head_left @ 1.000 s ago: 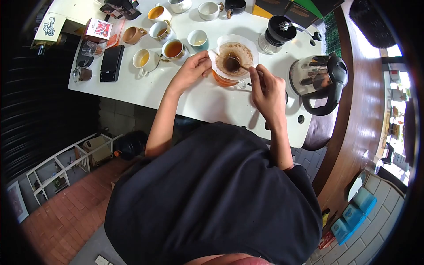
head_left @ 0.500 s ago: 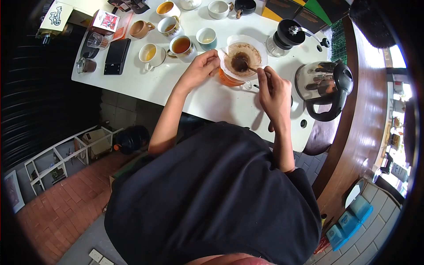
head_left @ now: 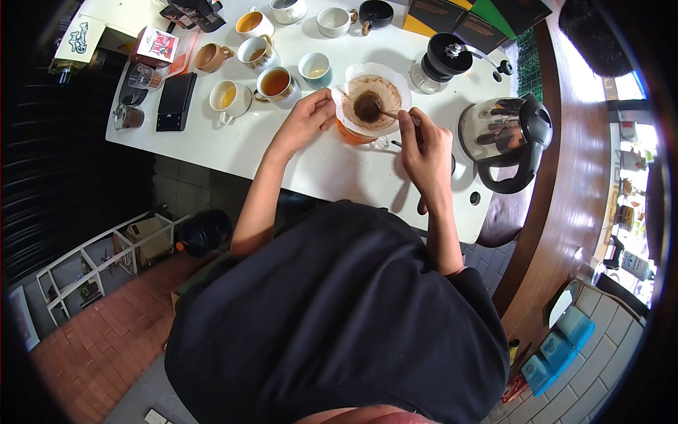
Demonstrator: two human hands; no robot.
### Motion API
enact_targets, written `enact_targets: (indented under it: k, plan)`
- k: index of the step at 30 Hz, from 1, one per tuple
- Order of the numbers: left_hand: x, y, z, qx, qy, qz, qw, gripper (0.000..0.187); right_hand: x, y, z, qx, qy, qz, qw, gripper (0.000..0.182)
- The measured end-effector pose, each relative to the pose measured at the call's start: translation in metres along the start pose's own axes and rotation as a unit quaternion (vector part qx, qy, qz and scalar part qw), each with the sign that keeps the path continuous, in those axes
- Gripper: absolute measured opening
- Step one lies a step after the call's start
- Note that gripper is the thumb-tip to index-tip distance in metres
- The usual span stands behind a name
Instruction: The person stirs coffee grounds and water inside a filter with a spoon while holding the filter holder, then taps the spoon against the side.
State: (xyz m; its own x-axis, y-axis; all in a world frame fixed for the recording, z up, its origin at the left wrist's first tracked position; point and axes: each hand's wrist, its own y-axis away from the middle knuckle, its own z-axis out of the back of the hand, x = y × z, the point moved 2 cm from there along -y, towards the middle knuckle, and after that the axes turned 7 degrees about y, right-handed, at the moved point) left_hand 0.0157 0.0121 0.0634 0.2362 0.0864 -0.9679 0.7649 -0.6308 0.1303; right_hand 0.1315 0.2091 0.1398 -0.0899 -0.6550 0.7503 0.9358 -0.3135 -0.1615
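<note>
A white paper coffee filter (head_left: 400, 92) sits open over a vessel of orange-brown liquid (head_left: 353, 136). Wet dark coffee grounds (head_left: 368, 106) lie at its bottom, and brown residue coats its walls. My left hand (head_left: 305, 121) has its fingers curled in at the filter's left edge, pinching the rim. Gripped in my right hand (head_left: 428, 150) is a brown wooden spoon (head_left: 388, 114), its tip down in the grounds. The far end of its handle shows below my palm. The dripper under the paper is mostly hidden.
Several cups, among them a tea-coloured one (head_left: 275, 83), stand left and behind. A black scale (head_left: 175, 102) lies at the left. A hand grinder (head_left: 446, 58) stands behind right, and a glass kettle (head_left: 500, 134) with black handle sits near the right edge.
The view has shifted a little, so the table's contents appear slightly further left. Both hands keep their places at the filter, and the spoon stays in the grounds.
</note>
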Motion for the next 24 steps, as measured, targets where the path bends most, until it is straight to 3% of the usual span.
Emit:
enact_targets:
  k: [24]
  plan:
    - [0.0007,0.0006,0.0007,0.008,0.003,-0.007,1.000,0.011,-0.0038,-0.0006,-0.0028,0.003,-0.010,0.000,1.000,0.028]
